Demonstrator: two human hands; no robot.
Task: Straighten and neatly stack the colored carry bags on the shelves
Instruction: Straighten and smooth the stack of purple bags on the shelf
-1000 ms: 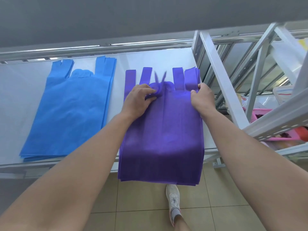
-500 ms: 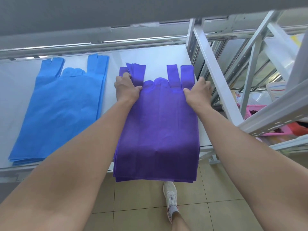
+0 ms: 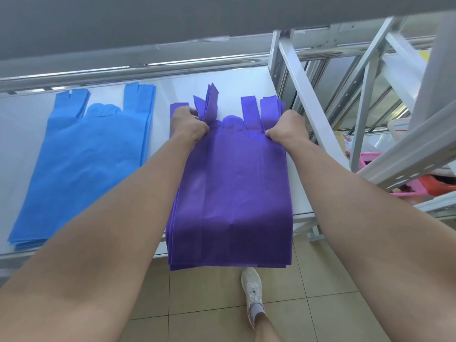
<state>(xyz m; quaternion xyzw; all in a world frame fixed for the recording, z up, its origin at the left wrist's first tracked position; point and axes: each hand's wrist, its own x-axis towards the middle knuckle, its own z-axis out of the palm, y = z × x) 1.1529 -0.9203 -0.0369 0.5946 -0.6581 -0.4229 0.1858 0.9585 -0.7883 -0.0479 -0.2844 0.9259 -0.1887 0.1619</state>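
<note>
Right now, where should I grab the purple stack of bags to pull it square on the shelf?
Grip the purple stack at both upper corners, just under the handle strips, reaching from the front, as the left hand and right hand do now. One pinch there holds every layer, while the bottom end hangs over the shelf edge.

Purple bags (image 3: 232,193): non-woven cloth, matt, soft, faint creases near lower edge. Blue bags (image 3: 81,156): same non-woven cloth, matt, smooth. Shelf board (image 3: 24,134): white, smooth, slight sheen. Shelf frame (image 3: 312,107): painted metal, light grey, semi-gloss. Floor tiles (image 3: 320,272): beige, glossy. Basket (image 3: 369,160): pink plastic. Shoe (image 3: 251,287): white mesh fabric.
</note>
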